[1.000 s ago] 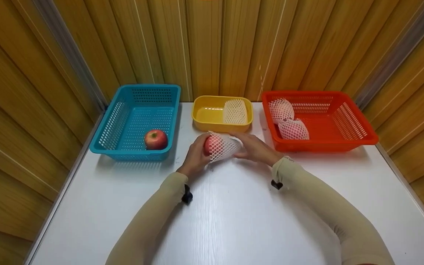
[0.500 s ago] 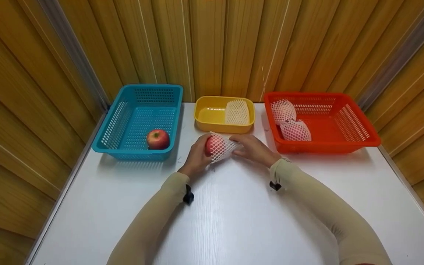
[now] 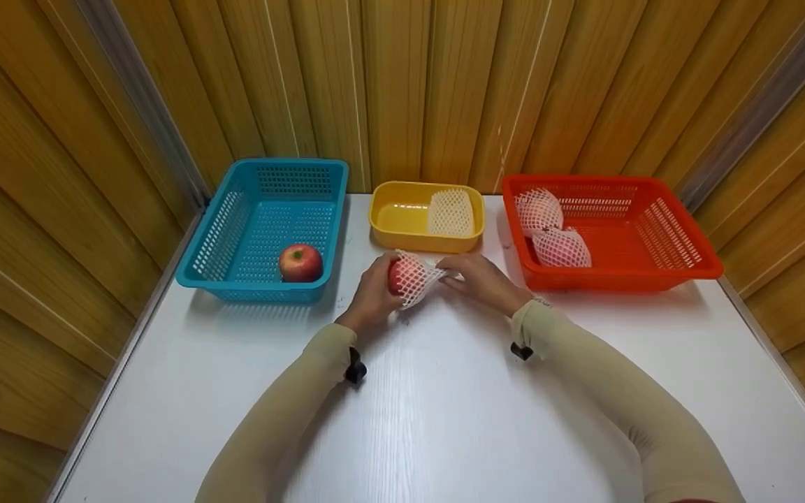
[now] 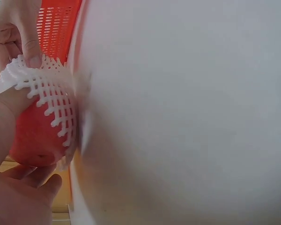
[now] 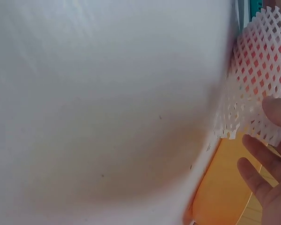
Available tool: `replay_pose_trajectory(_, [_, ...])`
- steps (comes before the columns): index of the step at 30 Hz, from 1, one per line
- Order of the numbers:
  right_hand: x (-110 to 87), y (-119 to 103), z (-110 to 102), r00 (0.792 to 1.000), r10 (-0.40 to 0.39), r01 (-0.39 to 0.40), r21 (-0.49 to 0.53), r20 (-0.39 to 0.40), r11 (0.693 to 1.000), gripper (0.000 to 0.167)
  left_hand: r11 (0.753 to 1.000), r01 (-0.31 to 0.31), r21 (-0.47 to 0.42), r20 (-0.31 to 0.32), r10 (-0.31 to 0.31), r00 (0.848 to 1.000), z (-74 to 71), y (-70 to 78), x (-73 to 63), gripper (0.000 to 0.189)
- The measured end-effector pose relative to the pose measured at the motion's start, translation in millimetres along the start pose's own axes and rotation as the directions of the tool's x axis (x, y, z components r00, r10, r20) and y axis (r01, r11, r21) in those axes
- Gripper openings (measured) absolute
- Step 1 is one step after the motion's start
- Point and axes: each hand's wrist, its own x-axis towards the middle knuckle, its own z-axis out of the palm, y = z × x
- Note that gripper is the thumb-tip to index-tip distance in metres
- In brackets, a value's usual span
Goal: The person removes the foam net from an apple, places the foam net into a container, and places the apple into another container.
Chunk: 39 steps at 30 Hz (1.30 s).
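My left hand grips a red apple just above the table in front of the yellow box. A white foam fruit net covers the apple's right part, while its bare end faces the left palm. With thumb and fingers, my right hand pinches the net's loose right end. The right wrist view shows the thumb lying on the mesh and two fingers spread below it. Seen from the left wrist, the net's cut edge crosses the apple, with the left thumb at that edge.
A blue basket at left holds one bare apple. Behind the hands, a yellow box contains flat foam nets. Two netted apples lie in the red basket at right. Wooden panels close off the back.
My right hand has closed in on the net's loose end and now pinches it narrower. The left hand keeps its grip on the apple. The head view has shifted slightly.
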Motion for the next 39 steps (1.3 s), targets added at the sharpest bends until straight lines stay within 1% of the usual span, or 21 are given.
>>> replay_pose_trajectory(4, [0.3, -1.7, -1.6, 1.000, 0.002, -0.002, -0.015, -0.011, 1.000, 0.025, 0.999, 0.035, -0.010, 0.003, -0.035, 0.999, -2.8, 1.4, -2.7, 0.085])
replay_pose_trajectory(6, [0.1, -2.5, -2.5, 1.000, 0.001, -0.001, -0.020, -0.018, 1.000, 0.024, 0.999, 0.044, -0.014, 0.004, -0.044, 0.999, -3.9, 0.4, -4.6, 0.085])
replay_pose_trajectory(10, [0.2, -4.8, -4.4, 1.000, -0.001, 0.000, -0.040, -0.025, 0.999, 0.020, 0.999, 0.035, -0.026, -0.003, -0.035, 0.999, -8.0, -2.4, -8.8, 0.083])
replay_pose_trajectory(14, [2.0, -9.0, -6.7, 1.000, -0.003, 0.002, -0.041, -0.013, 0.999, 0.020, 0.999, 0.010, -0.033, -0.010, -0.011, 1.000, -14.2, -5.5, -12.2, 0.082])
replay_pose_trajectory(20, [4.6, -13.4, -7.9, 0.999, -0.044, 0.044, -0.021, -0.020, 0.999, 0.015, 1.000, 0.004, -0.021, -0.021, -0.004, 1.000, -23.9, -9.2, -22.9, 0.090])
replay_pose_trajectory(22, [4.6, -13.6, -8.7, 0.998, -0.055, 0.054, -0.021, -0.026, 0.998, 0.018, 1.000, 0.015, -0.009, -0.027, -0.015, 1.000, -27.0, -10.2, -27.1, 0.090])
replay_pose_trajectory(26, [4.0, -13.9, -9.9, 0.997, -0.068, 0.067, -0.017, -0.043, 0.998, 0.030, 0.999, 0.031, 0.013, -0.035, -0.031, 0.999, -31.7, -13.9, -34.5, 0.089])
replay_pose_trajectory(29, [5.6, -15.3, -10.0, 0.993, -0.102, 0.101, -0.007, -0.054, 0.995, 0.034, 1.000, 0.025, 0.017, -0.033, -0.024, 0.999, -34.1, -17.4, -38.8, 0.088])
replay_pose_trajectory(33, [9.8, -18.1, -10.7, 0.985, -0.162, 0.162, -0.009, -0.066, 0.987, 0.030, 1.000, 0.008, 0.017, -0.028, -0.008, 1.000, -37.3, -19.8, -40.8, 0.086])
replay_pose_trajectory(37, [13.7, -20.9, -13.1, 0.984, -0.164, 0.163, -0.019, -0.075, 0.986, 0.026, 1.000, 0.011, 0.028, -0.012, -0.011, 1.000, -40.0, -21.1, -40.3, 0.084])
replay_pose_trajectory(39, [14.8, -21.9, -14.4, 0.984, -0.156, 0.156, -0.015, -0.082, 0.988, 0.023, 0.999, 0.031, 0.030, 0.001, -0.031, 1.000, -41.0, -21.5, -40.5, 0.084])
